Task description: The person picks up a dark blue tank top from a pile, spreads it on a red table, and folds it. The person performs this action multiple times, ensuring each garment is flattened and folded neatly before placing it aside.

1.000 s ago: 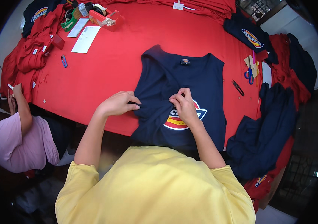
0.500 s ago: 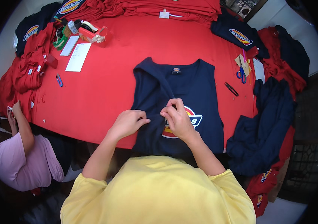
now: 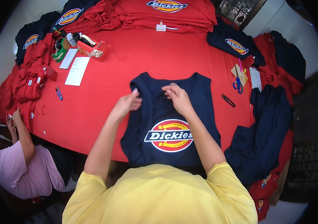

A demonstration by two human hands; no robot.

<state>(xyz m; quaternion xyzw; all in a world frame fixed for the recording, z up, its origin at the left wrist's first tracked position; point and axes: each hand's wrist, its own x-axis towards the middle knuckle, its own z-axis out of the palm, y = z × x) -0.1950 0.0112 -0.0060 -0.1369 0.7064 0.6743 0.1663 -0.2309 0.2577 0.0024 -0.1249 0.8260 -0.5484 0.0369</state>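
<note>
Big red counter (image 3: 103, 93) fills the view, cloth-covered, crowded round its edges. Red shirts (image 3: 166, 13) are stacked along the far side, another red heap (image 3: 30, 71) slumps at the far left, and a navy pile (image 3: 263, 138) hangs off the right edge.

Centre stage — the navy shirt (image 3: 200, 112), lying flat on the counter just in front of the person, neck away from them, its round red-and-yellow print (image 3: 169, 135) facing up.

Both hands are up at the collar end. Left hand (image 3: 126, 105) rests on the shirt's left shoulder part, fingers stretched fairly wide and pressing on the cloth, gripping nothing that I can see. Right hand (image 3: 177, 98) sits just below the neckline, fingers curled narrow at the fabric there — whether they pinch it, I cannot tell.

Smaller bits: a white sheet (image 3: 77, 70) at far left, a red tape dispenser (image 3: 92, 46) beyond it, blue-handled scissors (image 3: 237, 82) at right, black snips (image 3: 227, 100) near the shirt's right side, a small blue clip (image 3: 59, 93) on the left. Another person in pink (image 3: 21, 168) sits at the counter's left edge.
</note>
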